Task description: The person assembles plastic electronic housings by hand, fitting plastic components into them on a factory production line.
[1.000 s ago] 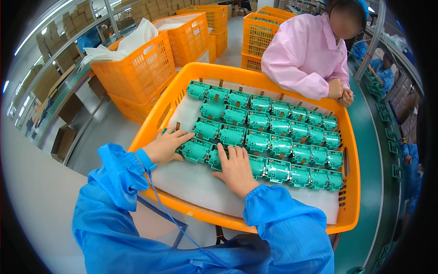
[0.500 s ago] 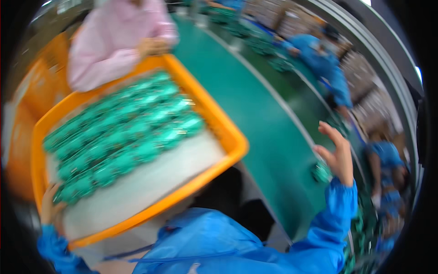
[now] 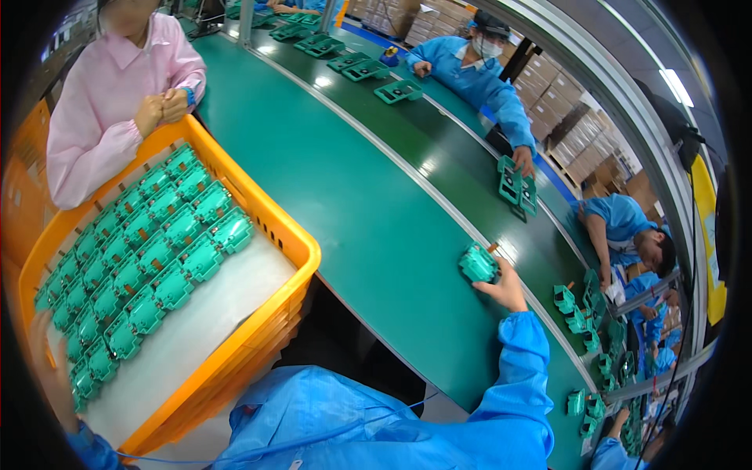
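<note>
My right hand (image 3: 507,290) reaches over the green work surface, its thumb and fingers closed about a small green plastic housing (image 3: 478,263) with a brown tab on top. At the far left, my left hand (image 3: 52,372) is partly blurred beside the left rim of an orange crate (image 3: 301,249). Its fingers look stretched out and hold nothing that I can see. Inside the crate, rows of similar green housings (image 3: 145,315) lie on a white sheet (image 3: 188,329), which shows bare along the near right side.
A person in pink (image 3: 117,102) stands behind the crate with hands together. Across the conveyor belt (image 3: 439,168), a co-worker in blue (image 3: 470,74) touches green parts (image 3: 517,188). More green parts (image 3: 578,313) sit on the right. A metal frame (image 3: 595,70) arches overhead.
My right hand has come down onto a green housing and closed on it. The view has swung, so the crate appears farther left. My left hand stays near the crate's left rim.
</note>
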A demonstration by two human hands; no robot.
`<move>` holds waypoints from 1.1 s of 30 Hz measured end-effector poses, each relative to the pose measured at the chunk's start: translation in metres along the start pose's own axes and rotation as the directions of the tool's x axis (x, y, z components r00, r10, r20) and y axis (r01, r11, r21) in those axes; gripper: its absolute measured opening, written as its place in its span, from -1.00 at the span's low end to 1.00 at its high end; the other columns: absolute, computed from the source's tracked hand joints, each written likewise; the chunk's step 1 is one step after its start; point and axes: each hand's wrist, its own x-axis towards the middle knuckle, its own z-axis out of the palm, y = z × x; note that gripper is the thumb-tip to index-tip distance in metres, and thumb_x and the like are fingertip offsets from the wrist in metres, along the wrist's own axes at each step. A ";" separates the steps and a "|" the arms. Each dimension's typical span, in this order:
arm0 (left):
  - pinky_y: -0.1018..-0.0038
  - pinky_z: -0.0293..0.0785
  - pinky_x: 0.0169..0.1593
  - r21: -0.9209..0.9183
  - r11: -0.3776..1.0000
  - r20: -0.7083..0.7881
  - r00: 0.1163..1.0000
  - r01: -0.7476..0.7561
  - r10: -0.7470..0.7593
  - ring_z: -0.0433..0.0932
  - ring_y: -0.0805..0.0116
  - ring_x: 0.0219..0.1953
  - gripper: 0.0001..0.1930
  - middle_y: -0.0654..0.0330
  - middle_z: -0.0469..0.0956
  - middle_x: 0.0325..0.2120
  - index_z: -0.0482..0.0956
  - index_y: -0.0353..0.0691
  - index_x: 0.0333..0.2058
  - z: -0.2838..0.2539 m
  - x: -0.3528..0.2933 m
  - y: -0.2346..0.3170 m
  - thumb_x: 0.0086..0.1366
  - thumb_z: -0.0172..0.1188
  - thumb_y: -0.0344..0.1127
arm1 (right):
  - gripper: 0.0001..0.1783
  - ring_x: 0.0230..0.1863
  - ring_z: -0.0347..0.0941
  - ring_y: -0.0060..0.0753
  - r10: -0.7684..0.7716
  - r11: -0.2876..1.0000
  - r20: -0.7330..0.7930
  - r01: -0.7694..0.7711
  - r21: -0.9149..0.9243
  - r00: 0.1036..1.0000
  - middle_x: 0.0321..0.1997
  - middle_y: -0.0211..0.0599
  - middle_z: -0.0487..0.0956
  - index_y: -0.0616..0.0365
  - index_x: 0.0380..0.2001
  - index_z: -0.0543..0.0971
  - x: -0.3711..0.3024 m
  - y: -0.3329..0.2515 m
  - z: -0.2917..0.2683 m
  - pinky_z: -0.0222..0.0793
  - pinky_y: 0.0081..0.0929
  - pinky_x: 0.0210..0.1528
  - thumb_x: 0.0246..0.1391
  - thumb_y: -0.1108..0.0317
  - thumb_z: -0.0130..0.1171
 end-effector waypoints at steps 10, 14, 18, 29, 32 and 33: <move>0.06 0.18 0.02 -0.546 0.461 0.258 0.384 -0.699 0.887 0.12 -0.12 0.08 -0.18 0.00 0.17 0.03 0.17 -0.16 0.07 0.187 0.012 0.328 -0.21 0.35 -0.18 | -0.29 -0.01 0.28 -0.03 -0.391 0.905 0.016 0.380 0.192 0.920 -0.07 0.00 0.34 0.30 -0.07 0.29 0.001 -0.115 0.075 0.21 -0.35 0.02 -0.38 0.34 0.32; 0.00 0.32 -0.17 -0.512 0.558 0.465 0.335 -0.653 0.819 0.38 0.00 -0.13 -0.63 0.07 0.44 -0.19 0.48 -0.19 -0.21 0.240 0.008 0.392 -0.10 0.13 -0.33 | -0.26 -0.01 0.28 -0.07 -0.382 0.909 -0.028 0.381 0.167 0.924 -0.05 -0.05 0.35 0.27 -0.07 0.30 -0.007 -0.107 0.083 0.20 -0.33 0.03 -0.43 0.32 0.36; 0.27 0.44 -0.34 -0.655 0.460 0.297 0.355 -0.600 0.886 0.42 0.08 -0.22 -0.80 0.07 0.49 -0.37 0.57 -0.25 -0.57 0.266 -0.005 0.416 -0.23 0.16 -0.29 | -0.35 -0.01 0.27 -0.25 -0.329 0.855 -0.138 0.357 0.378 0.934 -0.07 -0.13 0.36 0.30 -0.07 0.29 -0.022 -0.083 0.083 0.17 -0.40 0.04 -0.33 0.44 0.27; 0.31 0.33 -0.07 0.223 0.924 0.223 0.939 -0.311 0.262 0.38 0.05 -0.14 -0.31 0.04 0.39 -0.20 0.35 -0.20 -0.06 -0.045 0.123 0.013 -0.31 0.33 -0.37 | -0.59 -0.02 0.31 -0.28 -0.121 0.930 -0.081 0.141 0.339 0.989 -0.03 -0.09 0.37 0.29 -0.05 0.32 -0.026 -0.087 0.063 0.24 -0.43 0.02 -0.03 0.59 0.07; 0.29 0.34 -0.11 0.454 0.886 0.352 0.932 -0.094 -0.082 0.37 0.04 -0.16 -0.32 0.00 0.39 -0.23 0.37 -0.22 -0.09 -0.076 0.087 -0.104 -0.32 0.37 -0.30 | -0.64 -0.07 0.34 -0.30 -0.252 0.908 -0.075 0.262 0.327 0.965 -0.07 -0.11 0.39 0.31 -0.09 0.34 -0.013 -0.087 0.076 0.29 -0.45 -0.03 -0.01 0.56 0.07; 0.29 0.34 -0.11 0.494 0.865 0.392 0.910 -0.084 -0.135 0.38 0.04 -0.17 -0.32 0.00 0.40 -0.24 0.38 -0.22 -0.10 -0.074 0.078 -0.127 -0.33 0.37 -0.31 | -0.64 -0.07 0.34 -0.30 -0.254 0.904 -0.070 0.262 0.337 0.965 -0.07 -0.11 0.39 0.31 -0.09 0.34 -0.011 -0.085 0.079 0.29 -0.45 -0.03 -0.01 0.56 0.07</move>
